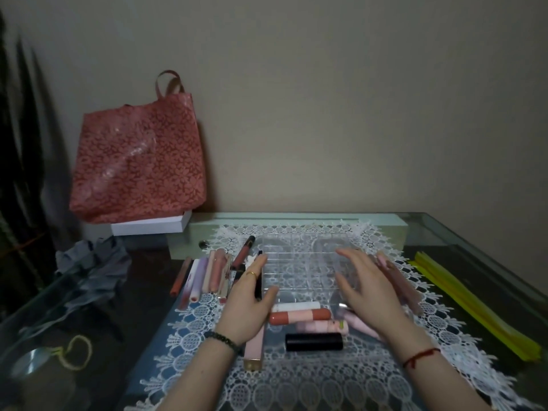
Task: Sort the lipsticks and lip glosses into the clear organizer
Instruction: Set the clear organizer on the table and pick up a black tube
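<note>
Clear organizer, left hand and right hand flanking it, fingers outstretched, gripping nothing

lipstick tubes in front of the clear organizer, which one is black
The black tube, lying on its side nearest the camera in that row. Behind it lie the pale pink tube, the coral-and-pink tube, then the white tube.

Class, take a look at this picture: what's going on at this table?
A person is getting ready to sort lip products. The left hand and right hand, fingers extended, sit at either side of the clear organizer on a lace mat; the right one is blurred. The organizer's compartments look empty. Lipsticks and glosses lie in a row to its left, with more in front, including a black tube.
</note>
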A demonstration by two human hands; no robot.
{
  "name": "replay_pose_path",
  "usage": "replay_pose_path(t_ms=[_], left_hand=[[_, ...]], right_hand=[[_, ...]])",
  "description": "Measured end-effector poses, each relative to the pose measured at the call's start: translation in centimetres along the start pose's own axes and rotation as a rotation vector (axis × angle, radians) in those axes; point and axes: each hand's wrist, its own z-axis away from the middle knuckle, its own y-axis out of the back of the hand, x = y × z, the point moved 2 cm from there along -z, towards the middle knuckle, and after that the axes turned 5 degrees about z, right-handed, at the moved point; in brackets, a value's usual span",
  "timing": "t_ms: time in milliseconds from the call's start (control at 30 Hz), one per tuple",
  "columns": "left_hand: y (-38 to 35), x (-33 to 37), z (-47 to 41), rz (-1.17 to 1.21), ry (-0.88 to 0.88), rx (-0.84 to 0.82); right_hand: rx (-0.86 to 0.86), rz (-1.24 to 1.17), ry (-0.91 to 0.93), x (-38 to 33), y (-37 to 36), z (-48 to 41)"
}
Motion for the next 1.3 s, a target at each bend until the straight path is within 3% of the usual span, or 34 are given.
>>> replay_pose_path(t_ms=[533, 767, 867, 1133, 1300], left_hand=[[-0.1, 0.0, -0.4, -0.060, -0.022, 0.003], [2.9, 0.2, -0.1, -0.001, -0.066, 0.179], [5.0, -0.8, -0.4, -0.031, 0.010, 0.096], [5.7, -1.8, -0.9, -0.356, -0.034, -0.126], [4.4, -3.1, -0.5, -0.342, 0.012, -0.085]], right_hand=[[0.007, -0.020, 0.029, 0.0, 0.1, -0.1], [0.026, -0.031, 0.040, -1.1, 1.4, -0.6], [0.016, -0.138, 0.044, -2.7, 2.0, -1.8], [-0.267, -0.094, 0.188, -8.6, -0.5, -9.6], [-0.480, 0.127, 0.197, -10.0, -4.5, -14.2]])
